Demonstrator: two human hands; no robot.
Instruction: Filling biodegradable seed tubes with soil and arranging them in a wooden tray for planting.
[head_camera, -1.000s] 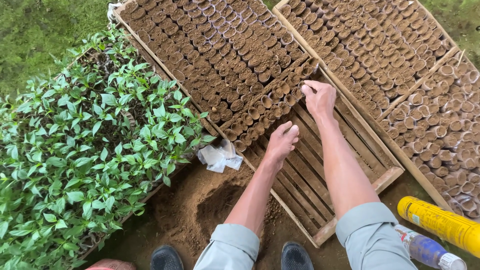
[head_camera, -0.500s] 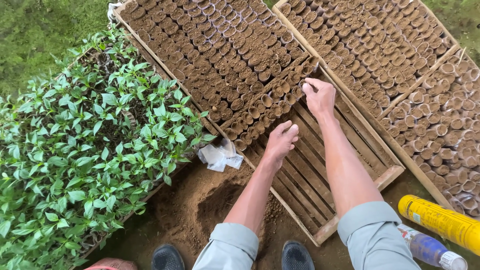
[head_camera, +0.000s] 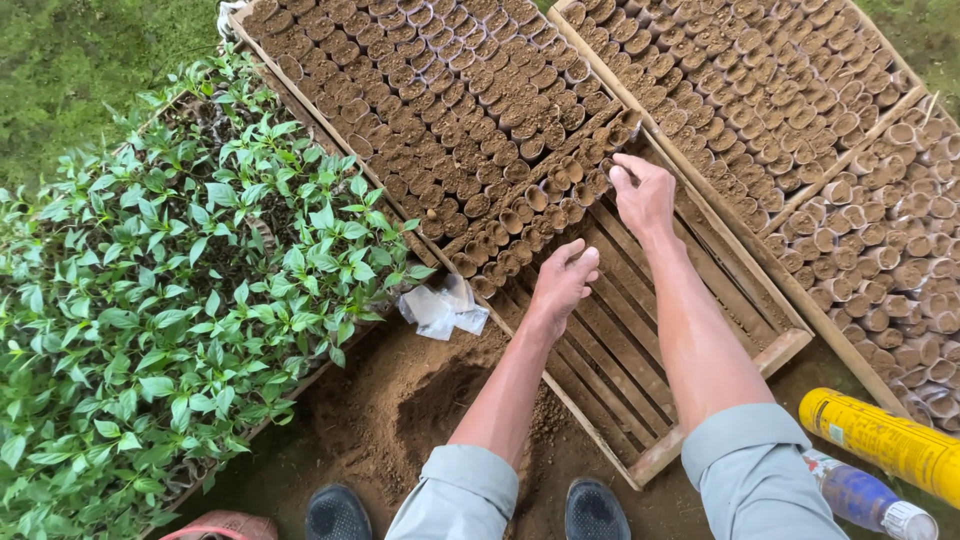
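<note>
Leafy green seedlings (head_camera: 180, 300), yellow can (head_camera: 885, 440), clear bottle (head_camera: 860, 500) and crumpled plastic (head_camera: 445, 308).

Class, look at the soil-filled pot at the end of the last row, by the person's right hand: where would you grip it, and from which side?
Grip the end pot by its side wall, coming from the bare slats. Neighbouring pots pack its other sides, and the right hand already reaches it from that open side.
</note>
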